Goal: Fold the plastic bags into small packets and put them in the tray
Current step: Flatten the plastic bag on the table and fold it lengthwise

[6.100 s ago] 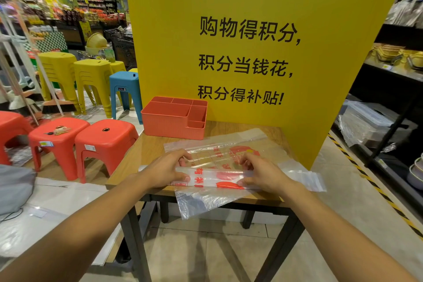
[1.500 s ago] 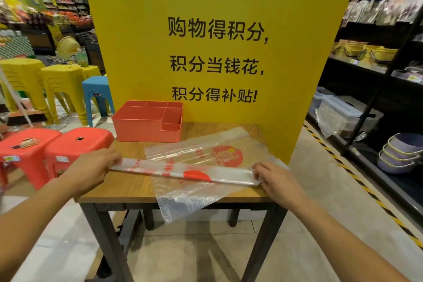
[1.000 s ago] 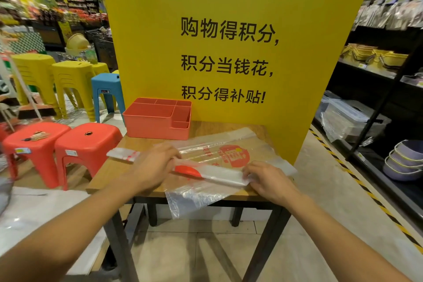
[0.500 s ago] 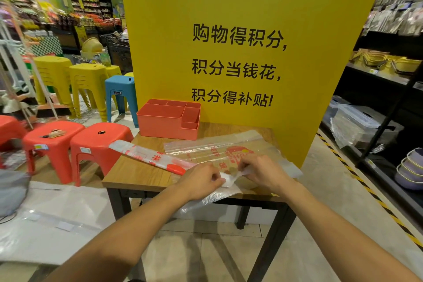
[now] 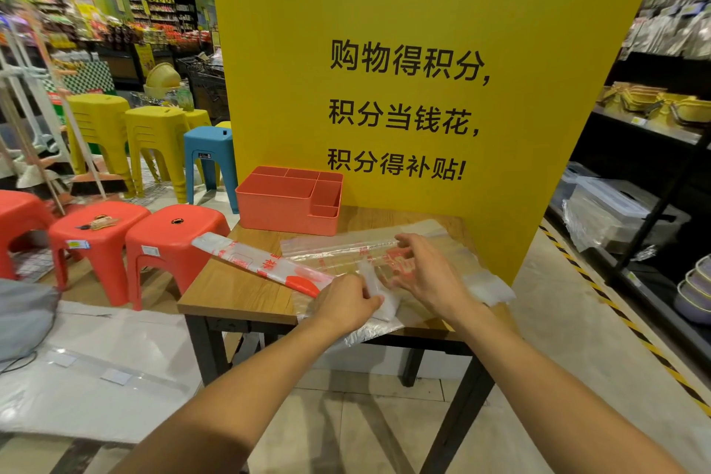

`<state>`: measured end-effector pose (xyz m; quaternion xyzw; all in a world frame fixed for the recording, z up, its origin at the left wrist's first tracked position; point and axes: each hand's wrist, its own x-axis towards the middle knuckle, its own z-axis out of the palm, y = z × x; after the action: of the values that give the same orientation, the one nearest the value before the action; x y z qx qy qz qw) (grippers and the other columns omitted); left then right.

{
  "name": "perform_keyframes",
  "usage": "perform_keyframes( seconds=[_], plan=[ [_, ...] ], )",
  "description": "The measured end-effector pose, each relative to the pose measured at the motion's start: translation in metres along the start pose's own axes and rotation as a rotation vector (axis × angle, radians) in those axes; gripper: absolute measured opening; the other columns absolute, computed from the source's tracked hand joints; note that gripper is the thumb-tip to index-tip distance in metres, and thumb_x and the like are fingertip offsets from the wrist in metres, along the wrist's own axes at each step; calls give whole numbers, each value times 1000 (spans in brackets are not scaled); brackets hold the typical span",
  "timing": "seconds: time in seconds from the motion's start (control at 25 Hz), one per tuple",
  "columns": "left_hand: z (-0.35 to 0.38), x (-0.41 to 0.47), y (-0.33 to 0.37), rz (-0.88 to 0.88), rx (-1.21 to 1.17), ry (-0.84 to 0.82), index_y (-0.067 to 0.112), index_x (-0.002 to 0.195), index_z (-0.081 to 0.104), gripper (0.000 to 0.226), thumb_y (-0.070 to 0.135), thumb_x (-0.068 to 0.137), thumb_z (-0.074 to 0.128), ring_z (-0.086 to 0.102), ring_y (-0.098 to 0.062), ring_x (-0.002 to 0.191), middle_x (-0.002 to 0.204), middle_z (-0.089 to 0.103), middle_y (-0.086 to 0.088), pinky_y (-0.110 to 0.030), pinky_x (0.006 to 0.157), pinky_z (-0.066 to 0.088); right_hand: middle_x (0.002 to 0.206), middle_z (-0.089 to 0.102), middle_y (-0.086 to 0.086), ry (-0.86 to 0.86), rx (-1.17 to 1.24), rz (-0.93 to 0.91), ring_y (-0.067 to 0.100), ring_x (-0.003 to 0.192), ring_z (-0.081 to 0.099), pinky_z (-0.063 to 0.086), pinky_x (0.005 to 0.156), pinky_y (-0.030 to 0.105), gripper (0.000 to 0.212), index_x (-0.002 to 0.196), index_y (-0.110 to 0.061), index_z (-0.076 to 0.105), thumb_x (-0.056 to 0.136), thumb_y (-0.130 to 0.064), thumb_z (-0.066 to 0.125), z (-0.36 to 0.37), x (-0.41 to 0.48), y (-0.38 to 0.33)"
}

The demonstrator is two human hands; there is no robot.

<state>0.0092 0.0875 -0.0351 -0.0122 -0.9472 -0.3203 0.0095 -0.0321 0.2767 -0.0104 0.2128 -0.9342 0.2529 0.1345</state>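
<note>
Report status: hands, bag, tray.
Left hand pinches near end of folded strip; right hand open over flat bags. Strip long, not yet a packet. Tray behind, nothing blocking.

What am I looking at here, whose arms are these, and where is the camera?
No machine here: these are a person's two bare arms, filmed by one camera worn on their head, looking forward and down. On the small wooden table lie flat clear plastic bags with red print. Across them lies one bag already folded into a long narrow strip. The left hand pinches that strip's near end; the right hand is beside it, fingers spread over the flat bags. The coral plastic compartment tray for finished packets stands at the table's back, before a tall yellow signboard.
</note>
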Motion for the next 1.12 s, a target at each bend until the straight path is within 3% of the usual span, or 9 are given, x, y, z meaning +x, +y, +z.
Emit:
perform_keyframes(
  seconds=[0.04,0.12,0.2,0.32,0.44,0.6,0.8,1.0,1.12],
  plan=[
    [-1,1,-2,-16,-43,24,17,103,64,27,39,90,74,68,-25,89,96,70,0,-36,74,55,122,62,-13,-2,31,17,7,107,62,55,85,33,56,132,-29,54,84,-35,83,0,0,2],
    [-2,0,-7,-34,-155,71,16,133,49,58,28,86,81,62,-28,111,126,60,-4,-41,90,54,109,68,-14,-94,40,-35,9,100,65,56,83,33,24,113,-34,64,92,-31,75,3,-3,7],
    [-3,0,-13,-13,-158,107,20,142,44,71,21,83,84,54,-29,124,138,49,-5,-44,101,50,111,71,-14,-224,24,-97,7,104,64,54,89,31,17,109,-35,71,95,-26,72,7,-8,12],
    [-4,-3,-20,92,100,162,27,132,64,49,30,86,80,43,-22,131,135,49,1,-37,109,40,116,74,-11,-300,21,-131,6,108,64,51,96,25,21,111,-25,78,95,-13,71,13,-12,17],
    [-3,-8,-25,227,243,205,29,134,65,46,30,90,78,43,-19,127,131,50,4,-34,107,41,122,73,-6,-320,-4,-161,9,112,64,42,94,8,28,114,-20,78,94,-3,68,14,-13,18],
    [-10,-9,-33,311,266,164,29,114,73,20,35,94,72,51,-17,120,113,54,9,-37,93,50,116,69,-7,-342,25,-155,9,103,64,54,93,26,33,119,-22,76,92,-4,71,17,-16,16],
    [-13,-20,-38,314,422,85,27,125,62,61,74,86,59,50,-15,116,123,55,9,-38,88,50,109,69,-8,-308,48,-172,10,100,63,53,91,31,26,116,-23,75,91,-14,75,24,-16,8],
    [-25,-29,-51,353,484,82,21,126,57,69,74,82,55,49,-20,117,127,51,3,-41,90,52,109,73,-7,-270,124,-146,6,102,64,48,91,16,34,114,-21,77,88,-1,69,32,-17,-6],
    [-26,-39,-63,364,541,85,19,130,56,72,72,83,47,51,-22,120,127,55,-1,-39,97,49,103,69,-12,-246,208,-130,3,99,64,50,89,20,38,111,-23,77,85,3,67,41,-19,-11]
  ],
)
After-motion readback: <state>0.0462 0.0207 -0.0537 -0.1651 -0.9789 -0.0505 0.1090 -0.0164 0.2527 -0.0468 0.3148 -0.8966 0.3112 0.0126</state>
